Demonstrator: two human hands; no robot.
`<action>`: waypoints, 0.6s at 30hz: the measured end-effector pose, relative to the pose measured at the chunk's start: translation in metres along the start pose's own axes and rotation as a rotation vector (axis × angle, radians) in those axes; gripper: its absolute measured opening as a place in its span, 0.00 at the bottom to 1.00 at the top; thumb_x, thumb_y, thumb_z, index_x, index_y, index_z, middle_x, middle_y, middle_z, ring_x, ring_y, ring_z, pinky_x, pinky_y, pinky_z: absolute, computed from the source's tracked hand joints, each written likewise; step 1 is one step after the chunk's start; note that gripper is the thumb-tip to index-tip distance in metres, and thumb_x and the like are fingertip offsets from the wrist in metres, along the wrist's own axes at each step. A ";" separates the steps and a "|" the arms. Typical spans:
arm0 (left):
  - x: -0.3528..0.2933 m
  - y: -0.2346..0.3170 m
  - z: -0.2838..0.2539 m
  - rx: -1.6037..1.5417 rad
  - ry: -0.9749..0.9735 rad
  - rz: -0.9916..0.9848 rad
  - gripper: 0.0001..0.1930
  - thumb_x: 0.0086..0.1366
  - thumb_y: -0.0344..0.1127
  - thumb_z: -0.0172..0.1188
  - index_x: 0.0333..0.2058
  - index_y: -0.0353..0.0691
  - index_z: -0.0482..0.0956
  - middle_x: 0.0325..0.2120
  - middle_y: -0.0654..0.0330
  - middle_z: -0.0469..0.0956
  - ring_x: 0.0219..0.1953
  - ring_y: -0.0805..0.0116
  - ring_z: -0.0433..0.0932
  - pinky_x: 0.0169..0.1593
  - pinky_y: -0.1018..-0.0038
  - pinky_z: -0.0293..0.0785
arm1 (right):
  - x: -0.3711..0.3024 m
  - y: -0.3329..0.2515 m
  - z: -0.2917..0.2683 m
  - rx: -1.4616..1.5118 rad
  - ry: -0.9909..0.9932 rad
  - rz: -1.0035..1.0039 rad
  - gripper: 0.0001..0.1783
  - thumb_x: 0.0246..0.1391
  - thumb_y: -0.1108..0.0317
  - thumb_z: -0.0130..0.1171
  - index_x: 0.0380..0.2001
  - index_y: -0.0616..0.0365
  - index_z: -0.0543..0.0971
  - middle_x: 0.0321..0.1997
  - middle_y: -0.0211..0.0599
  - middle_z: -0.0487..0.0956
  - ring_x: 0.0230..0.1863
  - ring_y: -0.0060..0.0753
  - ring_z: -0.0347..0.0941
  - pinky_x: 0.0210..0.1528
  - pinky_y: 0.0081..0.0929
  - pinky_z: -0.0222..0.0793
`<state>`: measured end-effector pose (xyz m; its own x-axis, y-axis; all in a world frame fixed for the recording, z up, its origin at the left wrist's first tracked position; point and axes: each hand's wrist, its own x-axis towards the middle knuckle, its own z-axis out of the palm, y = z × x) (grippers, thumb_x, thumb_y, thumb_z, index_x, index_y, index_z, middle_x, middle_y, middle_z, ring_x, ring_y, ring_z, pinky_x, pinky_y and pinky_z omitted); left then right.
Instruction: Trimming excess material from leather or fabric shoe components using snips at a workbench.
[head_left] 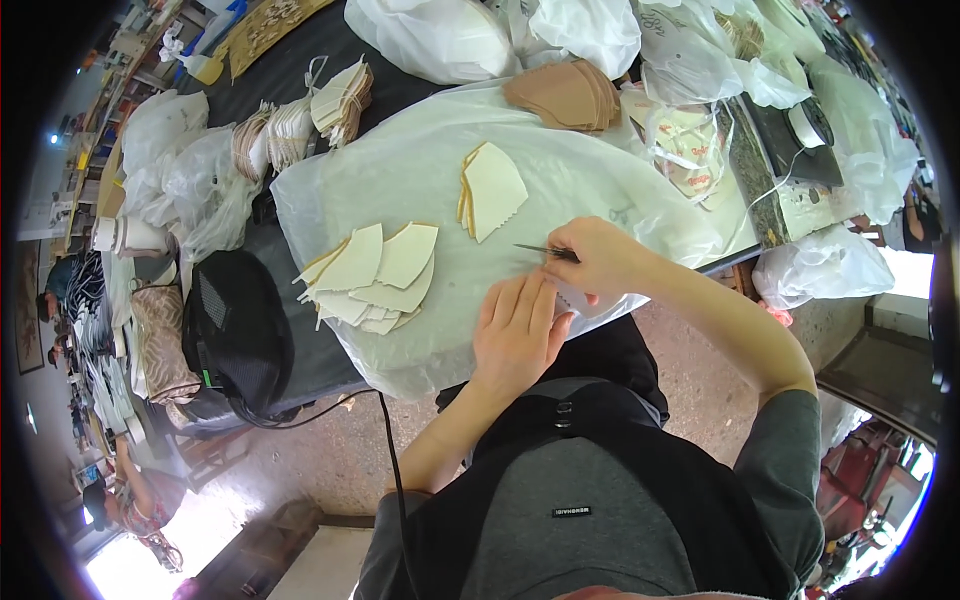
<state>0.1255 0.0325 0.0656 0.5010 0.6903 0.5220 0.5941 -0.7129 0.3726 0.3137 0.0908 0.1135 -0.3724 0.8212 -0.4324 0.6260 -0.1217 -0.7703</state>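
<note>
My right hand (600, 258) is closed round a small dark pointed tool (545, 250), which looks like thread snips; its tip points left. Just below it, my left hand (515, 335) has its fingers close together over a small white piece (575, 297), gripped at the edge of the sheeting; the hands hide much of it. Left of the hands, a fanned pile of cream fan-shaped pieces (385, 285) lies on the translucent plastic sheeting (450, 350). Farther off is a smaller stack of similar pieces (493, 195) with yellowish edges and a jagged lower side.
Brown cut pieces (567, 95) are stacked at the far edge, beside white plastic bags (440, 40). Tied bundles of pieces (340, 100) stand far left. A black mesh bag (240, 325) lies at the left, and a cable (390, 450) hangs near my left arm.
</note>
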 end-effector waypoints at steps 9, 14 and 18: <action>-0.007 0.004 0.004 0.161 -0.025 -0.010 0.23 0.63 0.46 0.61 0.51 0.35 0.77 0.47 0.55 0.79 0.48 0.56 0.76 0.55 0.59 0.67 | -0.022 0.018 -0.028 0.080 -0.018 0.142 0.13 0.54 0.66 0.58 0.25 0.67 0.79 0.16 0.38 0.76 0.15 0.28 0.77 0.21 0.25 0.70; 0.000 0.010 0.007 0.214 -0.068 -0.038 0.25 0.64 0.47 0.59 0.53 0.36 0.76 0.48 0.57 0.78 0.49 0.57 0.74 0.55 0.59 0.65 | -0.023 0.023 -0.025 0.071 0.022 0.091 0.11 0.52 0.67 0.58 0.24 0.66 0.78 0.16 0.38 0.77 0.15 0.29 0.78 0.20 0.25 0.69; 0.003 0.012 0.005 0.219 -0.120 -0.047 0.24 0.64 0.48 0.58 0.54 0.39 0.77 0.49 0.58 0.76 0.50 0.57 0.72 0.56 0.58 0.65 | -0.023 0.027 -0.022 0.073 0.033 0.045 0.10 0.51 0.68 0.58 0.24 0.65 0.78 0.16 0.38 0.76 0.16 0.29 0.78 0.21 0.26 0.70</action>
<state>0.1373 0.0270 0.0674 0.5329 0.7414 0.4079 0.7344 -0.6447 0.2123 0.3542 0.0814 0.1130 -0.3215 0.8320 -0.4522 0.5895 -0.1979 -0.7832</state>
